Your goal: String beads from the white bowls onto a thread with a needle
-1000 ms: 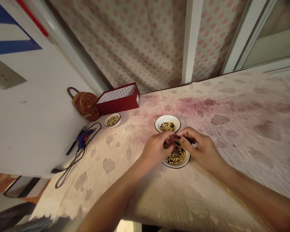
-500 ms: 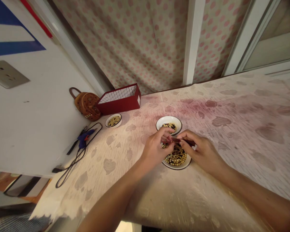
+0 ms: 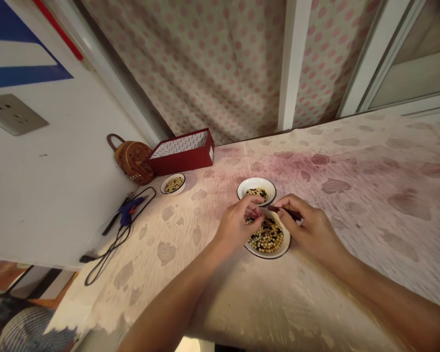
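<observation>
A white dish (image 3: 284, 243) full of mixed pale and black beans sits on the table in front of me. My left hand (image 3: 238, 226) hovers at its left rim with thumb and fingers pinched together; what they hold is too small to make out. My right hand (image 3: 308, 226) is at the dish's right rim, closed on a thin dark red tool (image 3: 278, 209) whose tip points left over the beans toward my left fingers. Just behind stands a second white dish (image 3: 256, 184) holding fewer beans.
A third small dish of beans (image 3: 172, 184) stands at the back left beside a dark red box (image 3: 183, 151) and a brown woven bag (image 3: 132, 160). A blue glue gun with a black cord (image 3: 126, 211) lies near the left edge. A patterned cloth (image 3: 352, 195) covers the table.
My hands have drawn slightly apart, uncovering more of the near dish. The left fingers lifted from the beans to the far-left rim; the right hand shifted a little right.
</observation>
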Demonstrator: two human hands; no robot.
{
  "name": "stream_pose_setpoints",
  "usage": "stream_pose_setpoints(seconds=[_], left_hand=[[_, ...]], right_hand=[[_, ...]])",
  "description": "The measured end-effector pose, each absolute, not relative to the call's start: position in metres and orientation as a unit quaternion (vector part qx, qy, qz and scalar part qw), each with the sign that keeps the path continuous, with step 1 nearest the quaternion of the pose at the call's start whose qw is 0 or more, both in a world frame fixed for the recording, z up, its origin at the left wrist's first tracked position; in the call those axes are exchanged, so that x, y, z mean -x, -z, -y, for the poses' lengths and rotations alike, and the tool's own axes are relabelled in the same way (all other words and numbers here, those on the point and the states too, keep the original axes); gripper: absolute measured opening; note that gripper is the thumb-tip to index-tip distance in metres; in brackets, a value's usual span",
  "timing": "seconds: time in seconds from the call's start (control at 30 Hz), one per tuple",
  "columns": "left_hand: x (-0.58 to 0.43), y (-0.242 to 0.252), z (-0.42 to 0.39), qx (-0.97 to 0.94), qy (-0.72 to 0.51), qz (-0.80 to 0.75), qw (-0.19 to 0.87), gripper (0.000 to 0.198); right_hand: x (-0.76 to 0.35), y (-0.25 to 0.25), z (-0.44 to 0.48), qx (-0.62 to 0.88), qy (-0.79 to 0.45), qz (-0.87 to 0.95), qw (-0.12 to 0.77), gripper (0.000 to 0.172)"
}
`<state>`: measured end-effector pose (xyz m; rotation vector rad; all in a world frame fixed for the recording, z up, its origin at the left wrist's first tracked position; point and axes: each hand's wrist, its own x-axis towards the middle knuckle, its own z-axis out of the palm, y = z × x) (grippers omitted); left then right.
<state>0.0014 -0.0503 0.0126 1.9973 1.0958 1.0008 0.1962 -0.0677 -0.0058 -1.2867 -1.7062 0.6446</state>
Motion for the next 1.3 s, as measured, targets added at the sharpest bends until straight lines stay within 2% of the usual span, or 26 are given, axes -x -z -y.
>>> stream_pose_setpoints(seconds=[0.47,0.7,0.93,1.3], left_hand=[[0.001,-0.008,0.01,-0.754,-0.389,-0.482,0.218,0.028],[0.001,-0.009,0.028,-0.719,-0.44,-0.449,0.297,0.026],[-0.005,-0.007,0.046,-0.71,-0.431,-0.395,0.393,0.033],[-0.007,-0.01,0.051,-0.706,-0.417,-0.397,0.411,0.034]], right_hand=[[-0.196,0.003,0.068,0.51,-0.235,0.683,0.467,0.011],[-0.196,0.003,0.069,0.513,-0.246,0.682,0.46,0.012],[-0.194,0.007,0.067,0.494,-0.248,0.702,0.449,0.013],[-0.192,0.003,0.068,0.468,-0.268,0.724,0.43,0.013]])
